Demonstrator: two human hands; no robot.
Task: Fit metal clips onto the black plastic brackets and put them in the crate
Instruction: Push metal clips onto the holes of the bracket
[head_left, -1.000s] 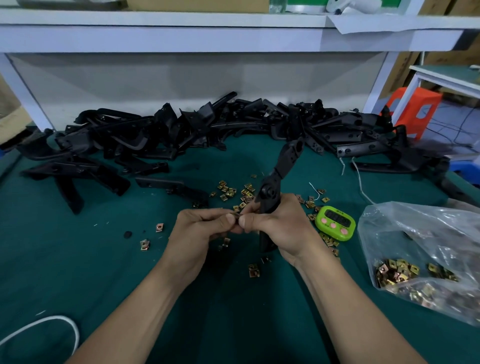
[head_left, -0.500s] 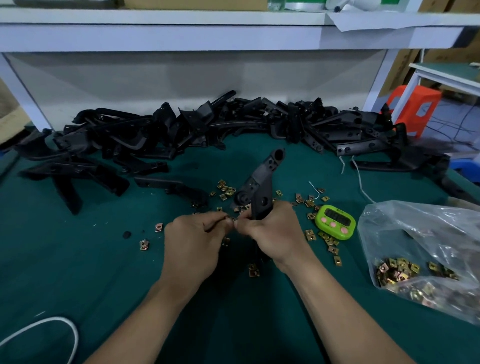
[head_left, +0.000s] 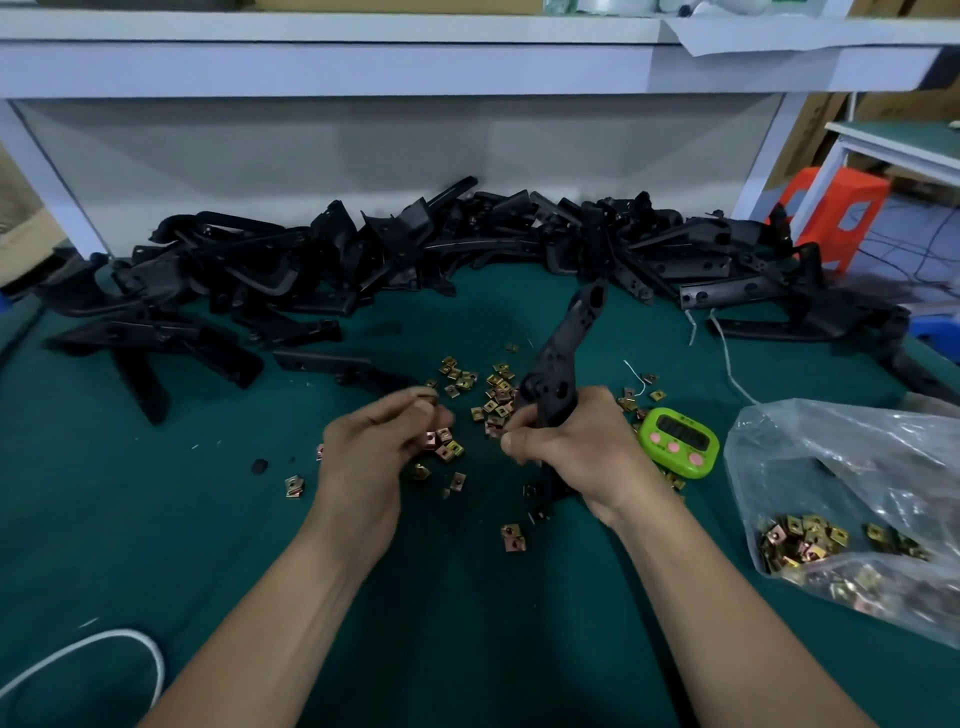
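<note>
Head view of a green table (head_left: 156, 519).

Centre right: right hand (head_left: 576, 449), fingers and thumb curled round the lower part of a bracket (head_left: 569, 338). Upper arm of the bracket tilted up and away to the right; lower end showing below the palm, close to the table.

Centre left: left hand (head_left: 371, 457), apart from the right hand and from the bracket. Fingers bent inward, tips pinching a small brassy piece, probably a clip (head_left: 429, 398), though blurred.

Between and around the two hands: loose clips (head_left: 497, 385) scattered on the table, some just under the left fingertips, a pair nearer the viewer between the forearms.

Along the back edge of the table: pile (head_left: 395, 260) of black brackets from side to side, a few lying forward of it on the left.

Just right of the right hand: green timer (head_left: 678, 441) with pink buttons, flat on the table, loose clips beside it.

Far right: clear bag (head_left: 857, 467), crumpled, with more clips heaped in its lower corner.

Near-left corner: loop of white cord (head_left: 111, 632).

Above the pile: white shelf (head_left: 363, 62) on white legs.

Beyond the table at right: orange stool (head_left: 836, 213) under a second table (head_left: 898, 140).
</note>
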